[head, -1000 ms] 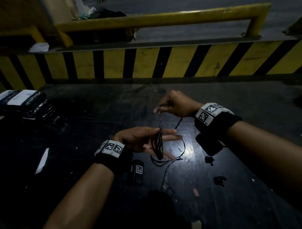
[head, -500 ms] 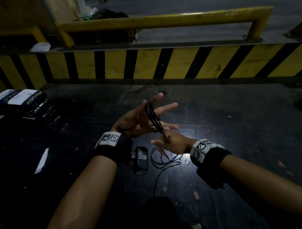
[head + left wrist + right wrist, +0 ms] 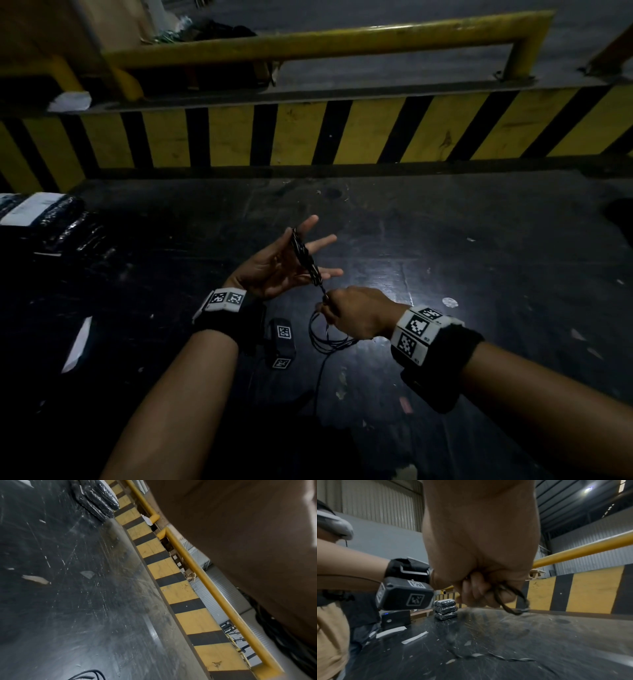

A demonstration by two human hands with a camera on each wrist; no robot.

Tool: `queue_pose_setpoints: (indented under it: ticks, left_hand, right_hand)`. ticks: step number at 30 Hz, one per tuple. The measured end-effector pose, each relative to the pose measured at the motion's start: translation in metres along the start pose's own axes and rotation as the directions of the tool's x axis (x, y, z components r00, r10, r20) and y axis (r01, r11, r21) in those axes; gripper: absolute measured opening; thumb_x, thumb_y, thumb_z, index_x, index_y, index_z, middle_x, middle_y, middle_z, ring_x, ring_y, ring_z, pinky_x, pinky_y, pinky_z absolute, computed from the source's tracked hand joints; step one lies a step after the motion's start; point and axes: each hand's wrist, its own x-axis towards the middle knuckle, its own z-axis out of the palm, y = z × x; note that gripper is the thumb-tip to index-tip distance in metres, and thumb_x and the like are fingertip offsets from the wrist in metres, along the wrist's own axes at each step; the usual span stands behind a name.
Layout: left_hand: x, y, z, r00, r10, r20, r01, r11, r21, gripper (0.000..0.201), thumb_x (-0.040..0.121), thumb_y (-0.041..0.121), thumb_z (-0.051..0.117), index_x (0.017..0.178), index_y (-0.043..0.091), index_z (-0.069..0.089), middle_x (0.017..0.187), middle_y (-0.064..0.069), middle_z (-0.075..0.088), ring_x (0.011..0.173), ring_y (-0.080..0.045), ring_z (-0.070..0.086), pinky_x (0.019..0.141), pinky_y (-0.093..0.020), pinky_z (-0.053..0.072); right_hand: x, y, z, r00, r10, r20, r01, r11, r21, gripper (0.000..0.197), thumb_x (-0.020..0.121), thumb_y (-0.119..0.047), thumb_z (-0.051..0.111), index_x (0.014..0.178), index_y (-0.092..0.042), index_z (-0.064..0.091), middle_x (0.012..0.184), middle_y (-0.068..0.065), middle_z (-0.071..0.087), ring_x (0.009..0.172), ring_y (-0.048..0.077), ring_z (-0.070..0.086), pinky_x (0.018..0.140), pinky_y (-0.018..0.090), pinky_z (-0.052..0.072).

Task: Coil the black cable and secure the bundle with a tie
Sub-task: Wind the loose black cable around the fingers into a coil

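Note:
A thin black cable (image 3: pixel 305 255) is wound in a narrow coil across my left hand (image 3: pixel 270 270), from the forefinger down to the little finger. That hand is palm-up above the black table (image 3: pixel 479 274), its fingers straight and spread. Just below it my right hand (image 3: pixel 356 315) is a fist that grips the cable's running strand. Loose loops of the cable (image 3: pixel 325 339) hang from that fist onto the table. In the right wrist view the cable (image 3: pixel 510 601) curls out from under my fingers (image 3: pixel 474 592). I see no tie.
Several wrapped black bundles (image 3: pixel 51 222) lie at the table's left edge, and a white paper strip (image 3: pixel 77 344) lies nearer. A yellow-and-black striped barrier (image 3: pixel 308 137) with a yellow rail (image 3: pixel 342 37) closes off the far side.
My right hand swung from above the left hand to below it, carrying the strand around the coil. The left hand tipped its fingers upward. Little has moved in the last half second.

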Motion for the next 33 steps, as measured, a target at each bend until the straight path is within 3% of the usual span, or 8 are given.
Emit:
queue_pose_setpoints:
  ticks: [3,8,15,20,24,27,30,33]
  left_hand:
    - [0.000,0.001,-0.002,1.000,0.009,-0.007,-0.009,1.000,0.009,0.047,0.093,0.043,0.051,0.140,0.038,0.048,0.164,-0.010,0.013,0.134,-0.060,0.030,0.102,-0.052,0.047]
    - [-0.005,0.000,-0.012,0.991,-0.012,-0.132,0.022,0.997,0.073,0.050,0.095,0.044,0.042,0.145,0.039,0.043,0.165,-0.008,0.014,0.133,-0.056,0.038,0.099,-0.050,0.049]
    - [-0.021,-0.007,-0.033,0.942,-0.068,-0.328,0.139,0.970,0.200,0.066,0.081,0.049,0.070,0.142,0.032,0.050,0.161,-0.007,0.025,0.135,-0.045,0.043,0.112,-0.061,0.032]
    - [-0.021,-0.012,-0.015,0.934,-0.070,-0.349,0.152,0.965,0.214,0.056,0.091,0.041,0.056,0.143,0.025,0.049,0.159,-0.011,0.030,0.148,-0.031,0.023,0.087,-0.044,0.056]
    - [-0.022,-0.009,-0.018,0.928,-0.115,-0.353,0.196,0.960,0.202,0.057,0.092,0.042,0.057,0.145,0.026,0.047,0.161,-0.009,0.029,0.145,-0.034,0.031,0.110,-0.062,0.035]
    - [-0.023,-0.009,-0.023,0.925,-0.147,-0.350,0.231,0.949,0.213,0.052,0.098,0.038,0.050,0.147,0.022,0.045,0.159,-0.010,0.032,0.145,-0.033,0.032,0.113,-0.065,0.028]
    - [-0.024,-0.012,-0.022,0.923,-0.193,-0.334,0.277,0.933,0.228,0.053,0.100,0.033,0.050,0.148,0.012,0.041,0.156,-0.013,0.039,0.141,-0.037,0.039,0.114,-0.064,0.027]
    - [-0.026,-0.014,-0.015,0.889,-0.247,-0.384,0.339,0.921,0.193,0.077,0.078,0.036,0.079,0.142,0.005,0.049,0.149,-0.014,0.048,0.125,-0.047,0.053,0.103,-0.060,0.044]
  right_hand:
    - [-0.001,-0.002,-0.001,0.999,0.019,0.032,-0.020,0.998,0.052,0.037,0.103,-0.036,0.034,0.115,-0.010,0.058,0.121,0.013,0.068,0.109,0.033,0.064,0.092,0.044,0.051]
    - [-0.001,-0.005,0.000,0.997,-0.023,0.077,0.020,0.999,0.046,0.027,0.096,-0.023,0.044,0.116,-0.006,0.050,0.120,0.020,0.065,0.109,0.039,0.063,0.092,0.048,0.052]
    - [-0.005,-0.010,-0.032,0.991,-0.051,0.121,0.056,0.998,-0.034,0.028,0.092,-0.025,0.052,0.106,-0.008,0.070,0.108,0.014,0.073,0.098,0.031,0.070,0.087,0.047,0.058]
    - [-0.006,-0.018,-0.064,0.986,-0.089,0.139,0.105,0.988,-0.111,0.036,0.076,-0.025,0.051,0.100,-0.013,0.074,0.096,0.007,0.076,0.087,0.025,0.071,0.080,0.043,0.062]
    - [-0.006,-0.021,-0.076,0.986,-0.120,0.119,0.141,0.973,-0.185,0.040,0.079,-0.011,0.055,0.114,-0.017,0.073,0.083,0.000,0.070,0.085,0.021,0.067,0.081,0.036,0.060]
    - [-0.004,-0.018,-0.079,0.982,-0.165,0.093,0.181,0.959,-0.218,0.046,0.083,-0.004,0.059,0.125,-0.020,0.068,0.067,-0.013,0.051,0.077,0.017,0.058,0.074,0.030,0.054]
    - [0.003,-0.014,-0.081,0.983,-0.182,0.013,0.182,0.968,-0.174,0.043,0.082,-0.003,0.062,0.121,-0.019,0.070,0.093,0.000,0.072,0.092,0.020,0.069,0.081,0.035,0.060]
    - [0.013,-0.012,-0.085,0.970,-0.227,-0.087,0.212,0.964,-0.158,0.026,0.083,-0.013,0.068,0.109,-0.018,0.073,0.106,0.005,0.075,0.098,0.023,0.071,0.083,0.040,0.060]
